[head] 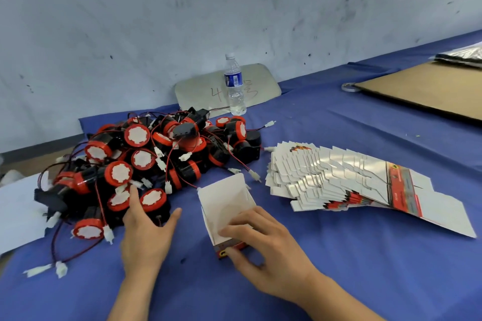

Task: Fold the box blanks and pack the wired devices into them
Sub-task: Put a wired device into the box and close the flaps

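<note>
A folded white box (224, 200) stands open on the blue table, its red printed side facing me. My right hand (263, 245) grips its near wall, fingers inside the opening and thumb on the outside. My left hand (146, 232) reaches with straight, spread fingers over the near edge of the pile of wired devices (146, 161), black and red rounds with white faces, red wires and white plugs. Its fingertips lie by one device (153, 199). A fanned stack of flat box blanks (347, 180) lies to the right of the box.
A water bottle (234, 86) stands behind the pile before a grey board (263, 78) against the wall. A brown cardboard sheet (422, 88) and a tape roll (349, 87) lie at the far right. White paper (18, 211) covers the table's left edge.
</note>
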`<state>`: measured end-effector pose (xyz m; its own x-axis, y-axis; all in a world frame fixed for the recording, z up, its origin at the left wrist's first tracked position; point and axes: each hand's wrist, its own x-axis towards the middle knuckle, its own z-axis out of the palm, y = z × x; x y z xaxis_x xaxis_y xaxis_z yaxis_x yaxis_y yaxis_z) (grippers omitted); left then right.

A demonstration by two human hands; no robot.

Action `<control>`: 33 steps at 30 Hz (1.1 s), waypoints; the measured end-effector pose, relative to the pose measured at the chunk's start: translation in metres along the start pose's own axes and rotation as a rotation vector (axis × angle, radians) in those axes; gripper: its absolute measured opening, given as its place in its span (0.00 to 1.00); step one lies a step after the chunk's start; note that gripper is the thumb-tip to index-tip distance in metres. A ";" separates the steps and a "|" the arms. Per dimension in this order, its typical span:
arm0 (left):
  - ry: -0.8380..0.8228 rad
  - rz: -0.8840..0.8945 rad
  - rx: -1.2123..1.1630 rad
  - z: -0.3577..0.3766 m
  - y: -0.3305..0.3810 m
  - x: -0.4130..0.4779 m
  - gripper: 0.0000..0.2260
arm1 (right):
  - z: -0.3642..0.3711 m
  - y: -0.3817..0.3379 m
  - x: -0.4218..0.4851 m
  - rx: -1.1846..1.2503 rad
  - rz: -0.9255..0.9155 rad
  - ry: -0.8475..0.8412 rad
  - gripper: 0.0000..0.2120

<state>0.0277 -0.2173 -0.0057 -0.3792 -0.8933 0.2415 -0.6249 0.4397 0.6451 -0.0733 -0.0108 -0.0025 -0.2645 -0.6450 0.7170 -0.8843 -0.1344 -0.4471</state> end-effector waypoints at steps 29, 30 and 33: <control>0.372 0.824 -0.612 0.005 0.059 -0.058 0.22 | -0.001 0.001 -0.004 0.120 0.164 0.429 0.14; 0.354 0.819 -0.561 0.008 0.058 -0.059 0.23 | -0.003 0.003 -0.003 0.142 0.260 0.492 0.14; 0.294 0.768 -0.470 0.014 0.049 -0.055 0.31 | -0.007 0.010 0.000 0.204 0.438 0.603 0.13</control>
<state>0.0089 -0.1459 0.0026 -0.3455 -0.3915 0.8528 0.0875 0.8914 0.4447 -0.0854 -0.0068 -0.0030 -0.7895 -0.1582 0.5930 -0.5776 -0.1352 -0.8050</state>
